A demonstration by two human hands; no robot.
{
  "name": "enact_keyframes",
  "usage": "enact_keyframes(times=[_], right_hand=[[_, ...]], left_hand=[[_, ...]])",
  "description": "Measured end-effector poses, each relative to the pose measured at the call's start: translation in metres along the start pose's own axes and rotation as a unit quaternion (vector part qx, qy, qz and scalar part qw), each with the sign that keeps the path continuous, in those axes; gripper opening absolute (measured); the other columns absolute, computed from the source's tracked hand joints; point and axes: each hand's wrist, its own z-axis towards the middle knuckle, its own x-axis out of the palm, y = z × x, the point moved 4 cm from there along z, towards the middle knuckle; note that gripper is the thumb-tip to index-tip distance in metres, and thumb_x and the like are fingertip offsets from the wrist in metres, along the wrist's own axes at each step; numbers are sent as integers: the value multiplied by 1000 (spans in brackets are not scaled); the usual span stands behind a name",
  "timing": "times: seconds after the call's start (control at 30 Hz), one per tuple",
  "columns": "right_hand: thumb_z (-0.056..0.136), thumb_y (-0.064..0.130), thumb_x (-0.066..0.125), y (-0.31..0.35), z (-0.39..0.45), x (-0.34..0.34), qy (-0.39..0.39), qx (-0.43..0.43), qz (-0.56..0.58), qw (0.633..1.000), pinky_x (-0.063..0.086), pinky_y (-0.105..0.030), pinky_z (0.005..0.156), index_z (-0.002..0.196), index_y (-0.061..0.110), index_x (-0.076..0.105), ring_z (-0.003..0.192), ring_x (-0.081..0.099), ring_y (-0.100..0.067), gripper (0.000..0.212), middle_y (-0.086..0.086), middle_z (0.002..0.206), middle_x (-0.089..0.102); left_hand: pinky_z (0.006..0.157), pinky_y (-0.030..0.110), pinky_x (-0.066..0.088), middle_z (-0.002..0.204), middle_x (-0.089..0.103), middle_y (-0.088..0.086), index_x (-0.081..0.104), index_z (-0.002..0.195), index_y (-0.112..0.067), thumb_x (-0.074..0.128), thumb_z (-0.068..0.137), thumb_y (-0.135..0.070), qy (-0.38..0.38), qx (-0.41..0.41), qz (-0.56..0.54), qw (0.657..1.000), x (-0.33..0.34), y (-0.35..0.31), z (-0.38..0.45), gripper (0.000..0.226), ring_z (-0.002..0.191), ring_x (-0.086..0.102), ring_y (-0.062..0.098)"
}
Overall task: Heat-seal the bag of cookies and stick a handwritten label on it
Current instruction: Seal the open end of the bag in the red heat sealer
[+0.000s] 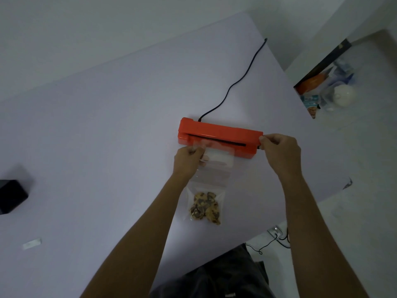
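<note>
At the middle of the pale lilac table, the clear plastic bag of chocolate-chip cookies lies with its open top at the slot of the corded orange heat sealer. The left hand pinches the bag's top left corner; the right hand pinches the sealer's right end. Sealing seems underway; next the mouth needs feeding in flat and the bar pressing. The small white label strip waits, near left.

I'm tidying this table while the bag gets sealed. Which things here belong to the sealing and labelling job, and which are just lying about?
Belongs to the job:
- orange heat sealer with its cord
- clear bag of cookies, held by the left hand
- right hand at the sealer's end
- small white slip, possibly the label

Lying about:
- black box
- clutter on the side shelf
</note>
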Motion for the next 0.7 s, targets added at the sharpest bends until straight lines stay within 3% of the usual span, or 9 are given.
enact_keyframes(times=[0.13,0.33,0.47,0.6,0.7], right_hand=[[93,24,59,-6,2,5,2,5,2,1000,39,-22,75,97,10,74,84,63,-16,21,-6,86,73],[89,30,64,-19,9,10,-9,16,9,1000,40,-19,61,100,14,71,78,63,-16,20,-5,84,72],[85,34,69,-23,13,9,-2,33,24,999,42,-26,68,106,17,66,78,62,-18,27,-5,85,69],[79,41,74,-30,22,8,22,59,27,998,51,-35,72,103,17,64,78,61,-21,35,-6,85,66],[74,47,77,-35,27,6,37,84,38,995,56,-46,83,100,19,63,86,64,-26,41,-5,91,64]], left_hand=[[67,27,56,74,73,-5,70,88,-12,56,93,-34,1,-9,5,1000,0,3,2,26,59,67,6],[74,30,55,74,73,-5,70,89,-13,58,92,-35,6,-11,0,1000,1,4,3,25,60,67,4],[87,42,56,85,75,0,70,96,-11,61,89,-43,17,-15,-10,1000,-2,8,3,34,76,72,17],[80,22,45,113,59,-7,51,126,-16,60,85,-55,-38,19,74,996,-14,16,-12,57,98,58,9],[83,22,44,114,53,-4,50,128,-16,64,85,-47,-55,63,132,988,-27,42,-29,55,99,53,10]])
